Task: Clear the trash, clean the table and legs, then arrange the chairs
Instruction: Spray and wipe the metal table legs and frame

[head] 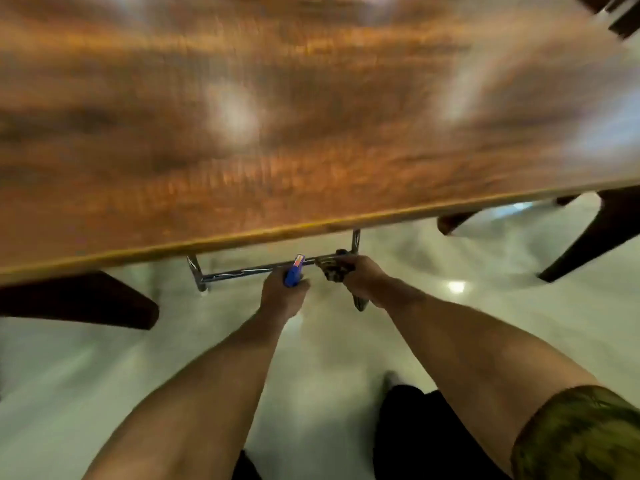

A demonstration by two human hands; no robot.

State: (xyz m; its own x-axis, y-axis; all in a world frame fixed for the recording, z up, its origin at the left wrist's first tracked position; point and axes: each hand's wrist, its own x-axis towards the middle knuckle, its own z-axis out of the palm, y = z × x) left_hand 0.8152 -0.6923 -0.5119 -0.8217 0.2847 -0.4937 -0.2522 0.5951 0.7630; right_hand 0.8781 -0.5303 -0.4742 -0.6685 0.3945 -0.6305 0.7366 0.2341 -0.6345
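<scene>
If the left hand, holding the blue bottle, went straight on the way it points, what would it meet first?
Most likely the chrome crossbar under the table edge: the blue bottle in the left hand overlaps it here. Blur hides depth, so the gap is unclear.

pale glossy floor (104, 375), small bright light reflection (456, 286) on it, soft glare patches on wooden table (311, 174)

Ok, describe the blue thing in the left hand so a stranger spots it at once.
Find the wooden table filling the upper view; under its near edge a chrome bar runs across. At the bar the left hand grips a small blue bottle with a pale orange tip. It is the only bright blue thing there; the right hand beside it holds a dark cloth.
</scene>
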